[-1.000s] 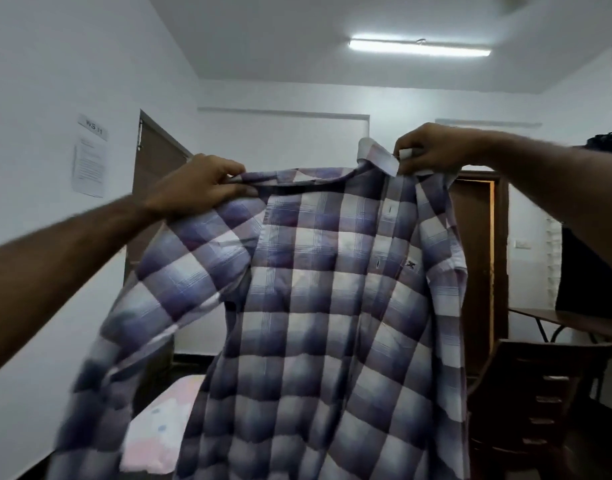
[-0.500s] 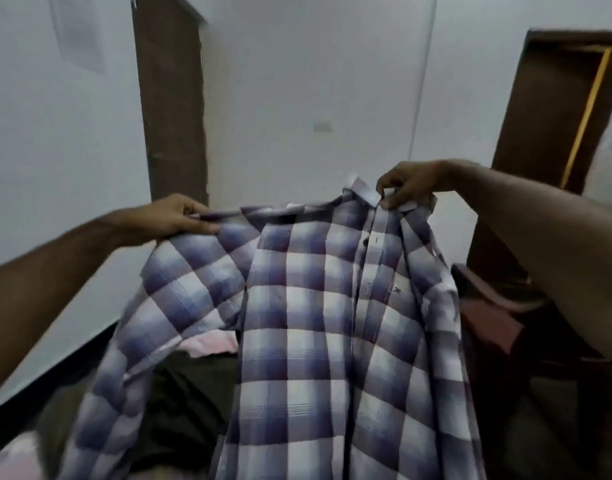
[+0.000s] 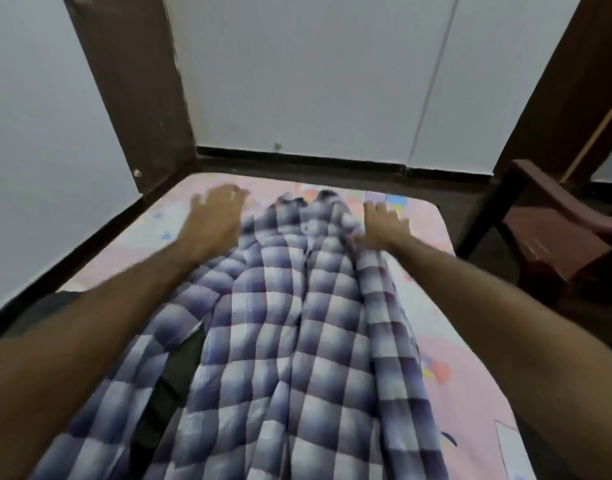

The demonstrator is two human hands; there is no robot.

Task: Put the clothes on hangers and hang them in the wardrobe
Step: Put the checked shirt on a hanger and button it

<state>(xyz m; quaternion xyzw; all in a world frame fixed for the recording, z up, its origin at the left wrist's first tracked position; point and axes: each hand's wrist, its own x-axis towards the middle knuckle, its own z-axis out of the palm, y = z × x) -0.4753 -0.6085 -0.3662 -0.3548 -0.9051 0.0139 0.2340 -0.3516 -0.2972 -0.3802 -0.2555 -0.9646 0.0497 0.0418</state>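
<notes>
Fingers on both hands are spread and straight, gripping nothing: left hand [image 3: 214,220] sits at the far-left corner of the shirt near the collar, right hand [image 3: 384,225] at the far-right edge, palm touching or just above the cloth, motion blur makes contact hard to call. Blue-and-white checked cotton button-up shirt [image 3: 280,323] lies lengthwise down the middle of the bed, collar at the far end, hem running off the near edge of view, fabric rucked into long folds. Judgement: light, limp, no stiffness of its own, so it will sag and bunch wherever it isn't supported; not fragile, moderate friction against the sheet. Best hold is the two shoulder seams or the collar band, where doubled cloth gives a pinch point and the body hangs straight for feeding a hanger through the neck. Dark garment [image 3: 172,382] is partly under the shirt on the near left; lifting by the shoulders should avoid dragging it. Underneath, a pink patterned bedsheet [image 3: 470,393] covers the mattress. Dark wooden chair [image 3: 557,244] stands right of the bed, brown wooden door frame [image 3: 134,91] at far left. No hanger or wardrobe visible.
</notes>
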